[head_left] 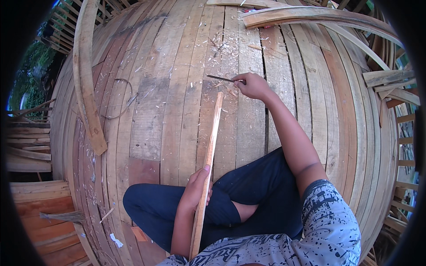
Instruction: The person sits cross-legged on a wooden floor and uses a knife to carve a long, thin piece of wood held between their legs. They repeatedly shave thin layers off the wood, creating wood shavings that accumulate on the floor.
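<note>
My left hand [196, 188] is wrapped round the lower part of a long, narrow wooden strip [213, 131], which slants up and away from my lap. Its far end is narrower and looks freshly cut. Beyond that end, a little to the right, my right hand [253, 86] is closed round the handle of a knife [220, 78]. The thin dark blade points left and stays apart from the strip. Most of the handle is hidden inside my fingers.
Pale shavings [227, 48] litter the plank floor [177, 106] ahead. A curved board [88, 75] lies at the left, near a thin bent strip [132, 95]. Another thick curved board [310, 14] crosses the far right. A twig bundle [63, 216] sits at lower left.
</note>
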`<move>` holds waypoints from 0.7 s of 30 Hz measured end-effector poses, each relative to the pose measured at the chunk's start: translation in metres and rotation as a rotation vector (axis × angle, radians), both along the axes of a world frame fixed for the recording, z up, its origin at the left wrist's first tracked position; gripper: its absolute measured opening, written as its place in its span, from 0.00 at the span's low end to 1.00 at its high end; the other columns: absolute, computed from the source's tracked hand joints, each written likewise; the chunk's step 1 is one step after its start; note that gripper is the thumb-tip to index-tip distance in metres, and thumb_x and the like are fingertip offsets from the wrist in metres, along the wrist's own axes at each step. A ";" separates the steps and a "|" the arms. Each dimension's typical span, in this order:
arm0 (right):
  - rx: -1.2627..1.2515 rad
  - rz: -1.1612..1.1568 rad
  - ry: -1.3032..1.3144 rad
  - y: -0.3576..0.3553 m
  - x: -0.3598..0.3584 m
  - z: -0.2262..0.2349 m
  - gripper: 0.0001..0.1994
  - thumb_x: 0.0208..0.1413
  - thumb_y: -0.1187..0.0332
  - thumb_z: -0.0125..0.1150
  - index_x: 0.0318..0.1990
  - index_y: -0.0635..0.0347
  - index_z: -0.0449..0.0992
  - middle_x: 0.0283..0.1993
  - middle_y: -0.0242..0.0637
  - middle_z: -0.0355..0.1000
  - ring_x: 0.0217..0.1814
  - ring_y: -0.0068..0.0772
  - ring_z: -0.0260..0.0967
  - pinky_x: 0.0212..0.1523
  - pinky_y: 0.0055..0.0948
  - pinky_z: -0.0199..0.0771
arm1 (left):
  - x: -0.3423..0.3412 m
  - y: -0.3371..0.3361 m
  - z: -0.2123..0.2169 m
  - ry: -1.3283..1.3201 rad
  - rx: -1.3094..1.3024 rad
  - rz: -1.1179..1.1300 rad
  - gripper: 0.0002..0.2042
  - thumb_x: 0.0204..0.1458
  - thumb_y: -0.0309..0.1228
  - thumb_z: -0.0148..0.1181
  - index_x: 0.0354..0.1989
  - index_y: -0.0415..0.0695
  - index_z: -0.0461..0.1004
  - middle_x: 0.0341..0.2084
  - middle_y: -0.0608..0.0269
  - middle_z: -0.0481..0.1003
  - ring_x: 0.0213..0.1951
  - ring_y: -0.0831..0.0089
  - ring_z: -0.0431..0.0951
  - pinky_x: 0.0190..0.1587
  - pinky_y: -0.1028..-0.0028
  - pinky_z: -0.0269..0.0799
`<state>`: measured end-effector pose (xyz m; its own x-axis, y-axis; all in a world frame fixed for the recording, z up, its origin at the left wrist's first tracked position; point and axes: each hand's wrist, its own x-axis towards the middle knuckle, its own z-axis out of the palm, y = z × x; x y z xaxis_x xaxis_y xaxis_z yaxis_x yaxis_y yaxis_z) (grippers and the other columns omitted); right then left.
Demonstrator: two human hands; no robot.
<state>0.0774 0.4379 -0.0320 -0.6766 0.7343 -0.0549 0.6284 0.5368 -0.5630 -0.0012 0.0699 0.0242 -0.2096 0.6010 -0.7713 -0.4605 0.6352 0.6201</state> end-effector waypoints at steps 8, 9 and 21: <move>0.043 -0.008 -0.094 0.018 0.023 -0.005 0.14 0.53 0.61 0.68 0.48 0.43 0.85 0.43 0.37 0.82 0.46 0.41 0.79 0.49 0.37 0.77 | -0.002 0.000 0.000 -0.004 0.003 0.018 0.22 0.64 0.56 0.48 0.38 0.47 0.66 0.12 0.70 0.61 0.08 0.80 0.62 0.09 0.79 0.56; 0.055 -0.006 -0.134 0.018 0.027 -0.004 0.13 0.53 0.61 0.69 0.47 0.44 0.85 0.43 0.37 0.82 0.46 0.41 0.79 0.49 0.37 0.77 | -0.004 -0.002 0.000 -0.003 -0.001 0.033 0.22 0.64 0.56 0.48 0.38 0.47 0.66 0.12 0.70 0.61 0.08 0.80 0.62 0.09 0.79 0.56; -0.361 0.576 -0.069 -0.003 0.046 -0.032 0.16 0.42 0.74 0.73 0.43 0.53 0.86 0.41 0.40 0.81 0.46 0.37 0.78 0.49 0.34 0.76 | -0.019 -0.010 0.004 -0.134 0.099 0.137 0.22 0.63 0.55 0.51 0.39 0.45 0.66 0.11 0.68 0.62 0.08 0.78 0.63 0.09 0.78 0.57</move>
<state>0.1232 0.4351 -0.0644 -0.9402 0.1854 -0.2858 0.3394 0.5824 -0.7387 -0.0199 0.0596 0.0278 -0.1939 0.6480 -0.7365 -0.6207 0.5003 0.6036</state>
